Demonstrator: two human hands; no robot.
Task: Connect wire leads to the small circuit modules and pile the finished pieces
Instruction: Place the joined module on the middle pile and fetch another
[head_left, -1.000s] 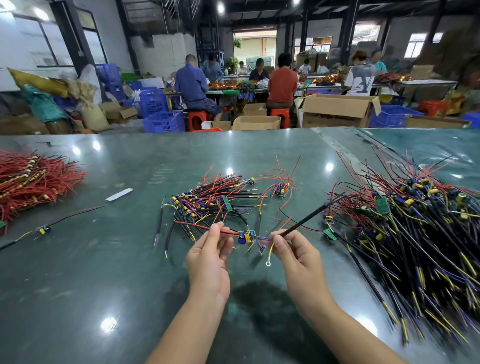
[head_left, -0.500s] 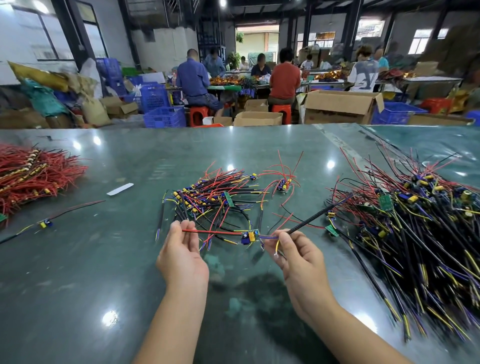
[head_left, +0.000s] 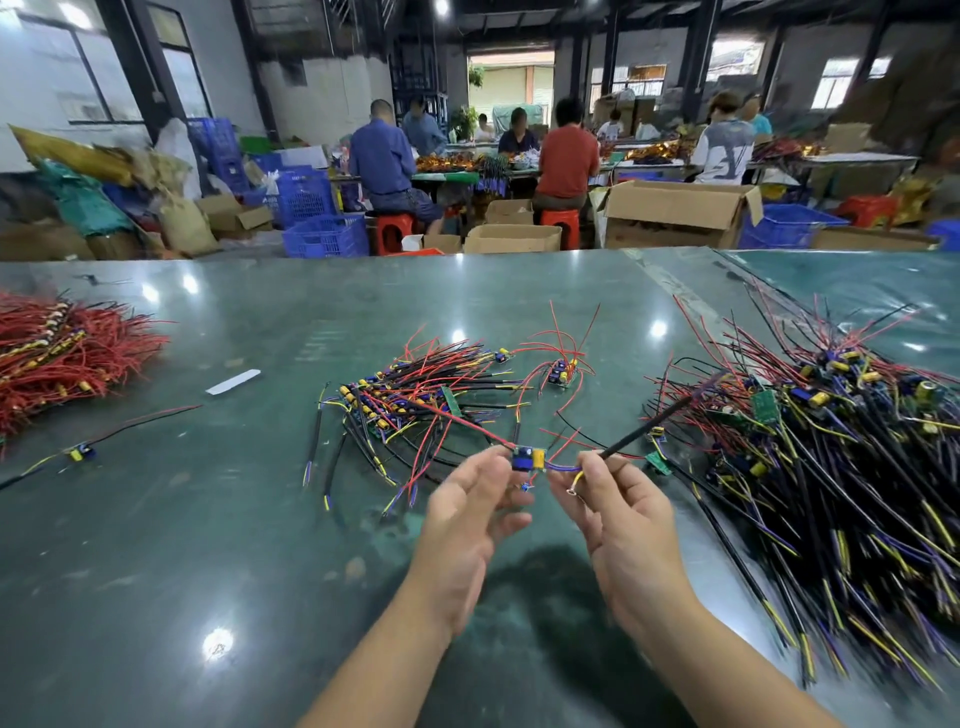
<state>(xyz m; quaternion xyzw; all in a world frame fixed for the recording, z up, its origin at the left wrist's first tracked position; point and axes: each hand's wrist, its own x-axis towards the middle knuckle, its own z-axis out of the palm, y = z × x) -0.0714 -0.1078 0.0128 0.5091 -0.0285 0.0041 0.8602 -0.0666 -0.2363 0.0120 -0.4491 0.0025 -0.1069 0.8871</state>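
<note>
Both our hands have closed in: the left hand (head_left: 470, 525), a moment ago pinching the red lead out wide, now pinches the small circuit module (head_left: 528, 459) itself. The right hand (head_left: 618, 512) still pinches the black sleeved wire (head_left: 649, 428) just right of it. We judge the joint is being finished. Beyond our fingertips lies the middle pile (head_left: 410, 402); right of them the larger heap (head_left: 831, 441), on a glossy green table (head_left: 208, 545) in a busy workshop.

Left hand (head_left: 470, 525) shifts right from red lead's far-left end, now pinches circuit module (head_left: 528, 459); red lead (head_left: 457, 420) now trails far-left toward pile.
</note>
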